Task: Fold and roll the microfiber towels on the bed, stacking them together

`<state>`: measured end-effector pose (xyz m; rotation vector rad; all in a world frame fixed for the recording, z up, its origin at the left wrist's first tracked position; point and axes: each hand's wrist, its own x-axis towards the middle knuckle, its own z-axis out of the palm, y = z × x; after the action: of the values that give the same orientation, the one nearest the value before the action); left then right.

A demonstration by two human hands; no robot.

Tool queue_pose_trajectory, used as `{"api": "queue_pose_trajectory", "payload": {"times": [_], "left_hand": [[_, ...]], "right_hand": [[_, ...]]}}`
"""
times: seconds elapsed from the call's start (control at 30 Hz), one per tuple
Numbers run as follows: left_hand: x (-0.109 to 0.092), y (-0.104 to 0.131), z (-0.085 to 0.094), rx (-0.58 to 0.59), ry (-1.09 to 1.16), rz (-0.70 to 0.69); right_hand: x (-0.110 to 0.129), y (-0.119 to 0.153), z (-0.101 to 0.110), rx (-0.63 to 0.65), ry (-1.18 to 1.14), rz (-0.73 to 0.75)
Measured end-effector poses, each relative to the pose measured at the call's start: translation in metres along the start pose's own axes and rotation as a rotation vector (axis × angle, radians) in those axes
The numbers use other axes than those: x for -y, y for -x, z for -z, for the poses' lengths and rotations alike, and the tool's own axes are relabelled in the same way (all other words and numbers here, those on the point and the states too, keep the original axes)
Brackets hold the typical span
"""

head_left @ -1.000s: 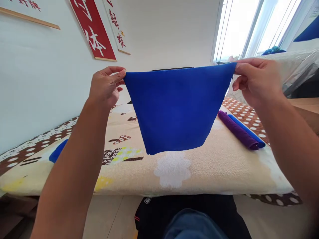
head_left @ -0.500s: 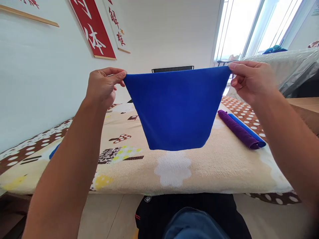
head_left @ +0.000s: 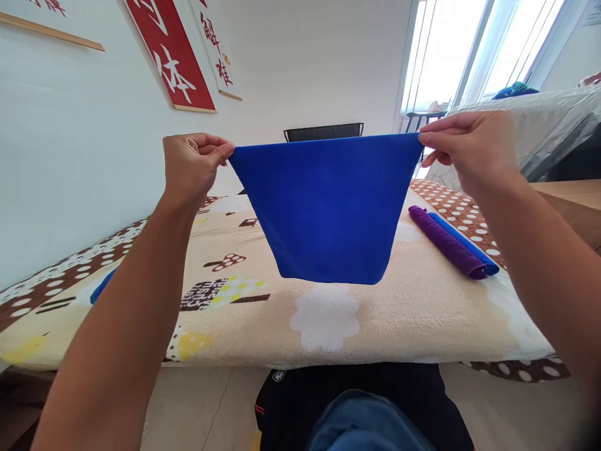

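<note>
Clothing, black with a small white badge and red stripes, sits lowest in my feed, with blue-grey fabric in front of it. Pale floor tiles show beside it.

Ahead, both bare arms reach forward and I see two narrow pinch grips. My left hand holds the left upper corner of a blue cloth between thumb and fingers; my right hand pinches the opposite corner the same way. The upper edge runs nearly straight between them, and the cloth hangs down smooth in front of a bed. From this angle I cannot tell whether its lower edge touches the blanket, which is cream with printed shapes and brown dotted borders.

On the blanket, a blue piece shows partly behind my left forearm. To the right, a purple roll lies right beside a blue roll.

Farther off, a black mesh panel rises just above the cloth. A plastic-covered object stands at the right, near a bright window. On the left wall hangs a red banner with white characters.
</note>
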<state>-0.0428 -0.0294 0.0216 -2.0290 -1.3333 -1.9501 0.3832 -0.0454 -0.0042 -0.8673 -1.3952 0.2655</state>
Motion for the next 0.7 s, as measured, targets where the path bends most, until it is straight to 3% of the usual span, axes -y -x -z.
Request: {"api": "queue_pose_trajectory", "payload": {"times": [0.23, 0.57, 0.7], "left_hand": [[0.000, 0.009, -0.001, 0.057, -0.299, -0.104], [-0.004, 0.012, -0.002, 0.123, -0.386, -0.158], [-0.005, 0.011, 0.000, 0.138, -0.357, -0.080]], "right_hand": [[-0.003, -0.001, -0.003, -0.002, 0.200, 0.026], [-0.010, -0.007, 0.002, 0.042, 0.309, 0.059], [-0.004, -0.006, 0.002, 0.003, 0.435, 0.092]]}}
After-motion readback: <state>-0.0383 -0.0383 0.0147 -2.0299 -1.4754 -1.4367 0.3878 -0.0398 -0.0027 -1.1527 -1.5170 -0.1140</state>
